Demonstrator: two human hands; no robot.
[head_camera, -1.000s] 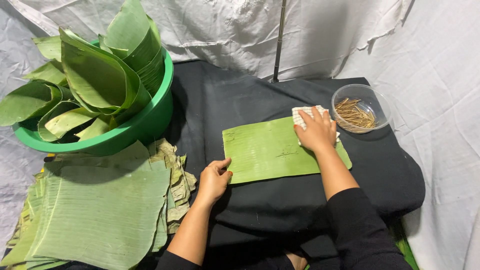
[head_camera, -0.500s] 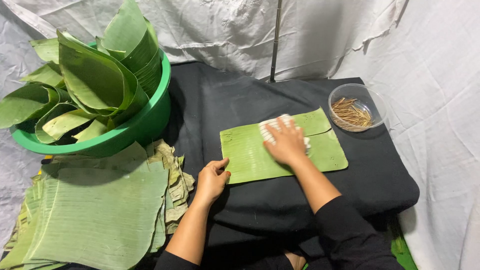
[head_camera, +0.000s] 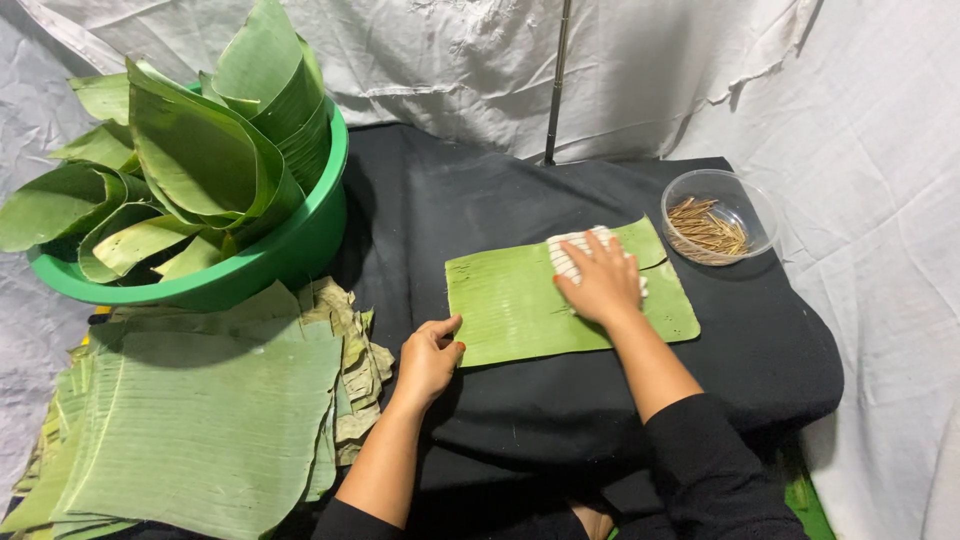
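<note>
Your right hand lies flat, fingers spread, pressing a white cloth onto the cut banana leaf in the middle of the frame. Your left hand is loosely curled, its fingertips pinning the leaf's lower left corner against the black cloth of the table.

To wipe well, keep the left hand's hold firm so the leaf does not slide. Run the cloth along the ribs, not across them, since a leaf like this probably splits easily along its grain. Press evenly with the whole palm, and cover the strip near the edges too, where the cloth has the least leaf under it.

The leaf lies lengthwise between your hands: the right hand sits on its upper right part, the left hand touches its near left corner. The cloth is almost wholly under your right palm, only its upper left end showing. A clear bowl of thin sticks stands just right of the leaf, apart from it. A green tub of rolled leaves fills the upper left, and a stack of flat leaves lies at lower left.
</note>
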